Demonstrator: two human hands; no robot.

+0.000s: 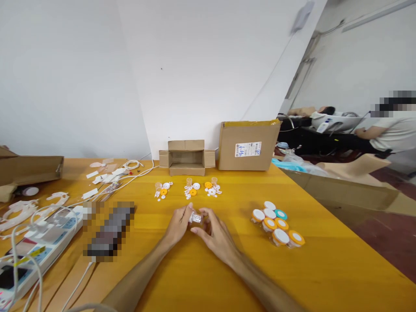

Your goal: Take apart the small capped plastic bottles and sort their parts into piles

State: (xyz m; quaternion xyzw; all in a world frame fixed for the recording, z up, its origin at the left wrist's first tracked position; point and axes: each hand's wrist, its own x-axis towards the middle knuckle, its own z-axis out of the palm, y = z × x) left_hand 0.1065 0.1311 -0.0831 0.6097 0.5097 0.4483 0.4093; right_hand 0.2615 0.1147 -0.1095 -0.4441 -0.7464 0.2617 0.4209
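A small transparent jar (196,219), with white and red-patterned pieces showing at it, sits between my two hands just above the tabletop. My left hand (178,224) is closed on its left side, thumb and fingers pressed together. My right hand (217,235) curls round the right side, fingers above and thumb below. Its base is partly hidden. Beyond the hands lie three small groups, each with a transparent cup (189,181), white and orange rings (194,192), and small patterned pieces. To the right stands a cluster of transparent jars with white, orange and teal lids (280,236).
An opened cardboard box (186,164) and a larger closed carton (248,149) stand against the wall. At left are a power strip (48,251), white cables (131,164), a blurred-out phone-like device (110,232) and another cardboard box (35,168). Other people (390,130) are at far right.
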